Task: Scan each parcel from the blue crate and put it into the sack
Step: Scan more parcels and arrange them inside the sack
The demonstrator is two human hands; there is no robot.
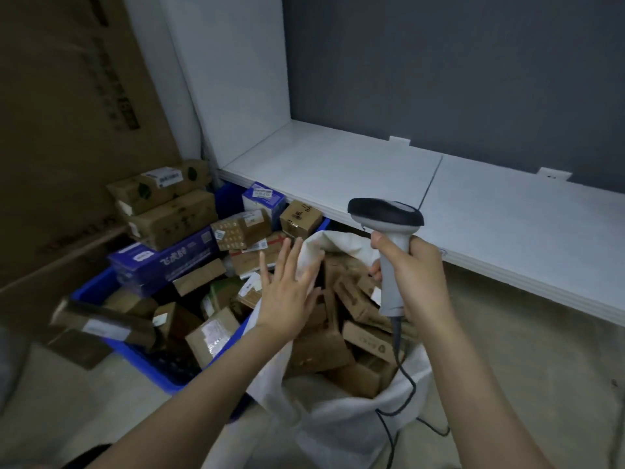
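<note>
A blue crate (142,362) on the floor at left is heaped with several cardboard parcels, among them a long blue box (165,260). To its right stands an open white sack (341,421) holding several brown parcels (318,350). My left hand (287,286) hovers with straight, spread fingers over the sack's left rim and holds nothing. My right hand (417,277) grips the handle of a grey barcode scanner (389,231) above the sack, its dark head pointing left. The scanner's cable hangs down over the sack's front.
A low white shelf (389,170) runs behind the sack, under a dark grey wall. Large cardboard sheets (67,130) lean at the left behind the crate. Stacked brown boxes (162,201) sit at the crate's far corner. Beige floor (541,367) lies to the right.
</note>
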